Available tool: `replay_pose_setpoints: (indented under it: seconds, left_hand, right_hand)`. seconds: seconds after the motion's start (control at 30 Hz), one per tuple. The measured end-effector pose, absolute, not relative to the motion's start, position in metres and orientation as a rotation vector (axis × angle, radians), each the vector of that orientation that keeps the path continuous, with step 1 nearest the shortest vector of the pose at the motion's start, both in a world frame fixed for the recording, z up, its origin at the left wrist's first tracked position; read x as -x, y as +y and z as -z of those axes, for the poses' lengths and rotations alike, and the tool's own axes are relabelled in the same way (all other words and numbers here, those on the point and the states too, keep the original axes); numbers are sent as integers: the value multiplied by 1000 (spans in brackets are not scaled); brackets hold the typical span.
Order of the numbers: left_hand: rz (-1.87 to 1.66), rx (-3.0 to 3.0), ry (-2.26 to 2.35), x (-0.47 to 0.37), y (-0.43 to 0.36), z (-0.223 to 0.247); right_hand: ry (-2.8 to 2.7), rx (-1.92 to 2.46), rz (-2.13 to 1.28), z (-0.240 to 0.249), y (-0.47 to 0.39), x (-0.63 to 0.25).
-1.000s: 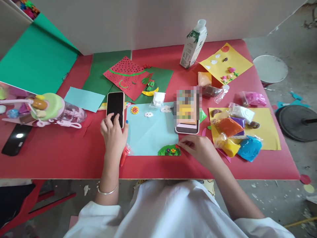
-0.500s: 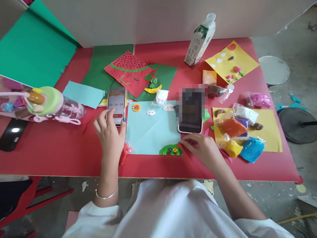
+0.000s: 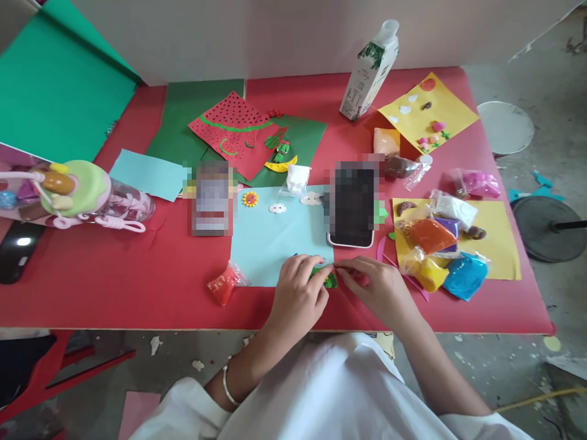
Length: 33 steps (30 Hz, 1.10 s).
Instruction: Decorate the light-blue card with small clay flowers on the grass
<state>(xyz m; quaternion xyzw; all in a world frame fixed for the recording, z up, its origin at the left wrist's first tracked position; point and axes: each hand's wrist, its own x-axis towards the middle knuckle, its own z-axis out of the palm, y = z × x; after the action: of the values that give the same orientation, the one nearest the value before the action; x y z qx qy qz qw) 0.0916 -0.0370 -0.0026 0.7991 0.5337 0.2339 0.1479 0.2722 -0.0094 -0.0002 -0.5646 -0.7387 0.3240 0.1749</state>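
On the red tabletop lies a light blue paper (image 3: 266,244) with a clay sun (image 3: 250,199) and white clouds (image 3: 277,208) on it. At its lower right corner is a green clay patch with flowers (image 3: 331,280), mostly covered by my hands. My left hand (image 3: 298,287) rests over the patch, its fingers apart and the index fingertip reaching the right fingertips. My right hand (image 3: 378,284) is closed in a pinch at the patch's right edge; whatever is between its fingertips is too small to make out.
A dark-screened device (image 3: 352,208) lies over the paper's right side; a phone (image 3: 211,201) lies left. Bags of coloured clay (image 3: 431,235) cover a yellow sheet at right. A red clay bag (image 3: 224,284) sits near the front edge. A white carton (image 3: 370,73) stands behind.
My left hand has left the phone and moved right to the flower patch, beside my right hand. The right hand has stayed at the corner. The red clay bag is now uncovered.
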Motion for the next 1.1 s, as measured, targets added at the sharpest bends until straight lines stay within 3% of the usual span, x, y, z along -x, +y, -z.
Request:
replay_pose_setpoints:
  seconds: [1.1]
  left_hand:
    - [-692, -2391, 1549, -96, -38, 18]
  right_hand:
    - [-2219, 1605, -568, 4, -29, -270]
